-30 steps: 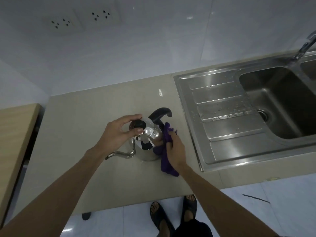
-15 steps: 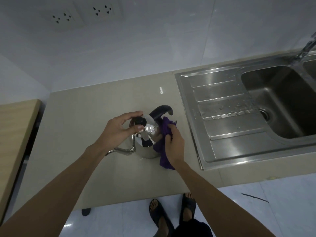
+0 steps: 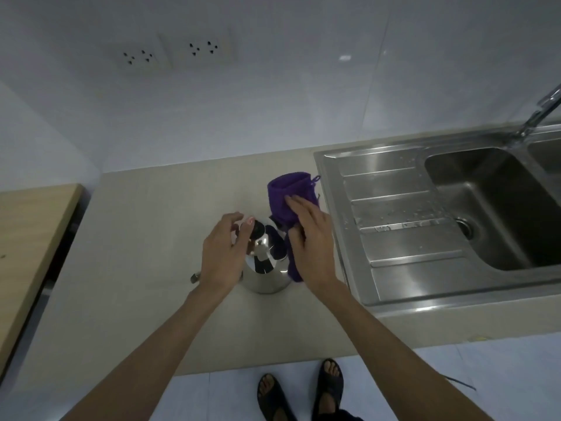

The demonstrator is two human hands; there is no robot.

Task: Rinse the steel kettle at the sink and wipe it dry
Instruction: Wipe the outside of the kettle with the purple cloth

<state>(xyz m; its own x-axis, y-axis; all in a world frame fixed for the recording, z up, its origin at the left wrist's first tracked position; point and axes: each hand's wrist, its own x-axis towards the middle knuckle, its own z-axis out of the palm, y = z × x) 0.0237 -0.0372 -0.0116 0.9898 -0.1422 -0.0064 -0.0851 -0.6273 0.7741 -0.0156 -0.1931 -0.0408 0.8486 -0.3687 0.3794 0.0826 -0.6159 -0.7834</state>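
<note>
The steel kettle stands upright on the beige counter, left of the sink. My left hand rests over its top, with the fingertips on the black lid knob. Only the spout tip shows past my left wrist. A purple cloth is draped over the kettle's handle and right side, hiding the handle. My right hand presses the cloth against the kettle, thumb on the near side and fingers laid flat on top.
The steel sink with a wet drainboard and a deep basin lies right of the kettle. Its tap rises at the far right. A wooden surface adjoins the counter's left end. Wall sockets sit above. My sandalled feet show below the counter edge.
My right hand has slid the purple cloth up and over the kettle's handle, which now is covered. The left hand stays on the lid.
</note>
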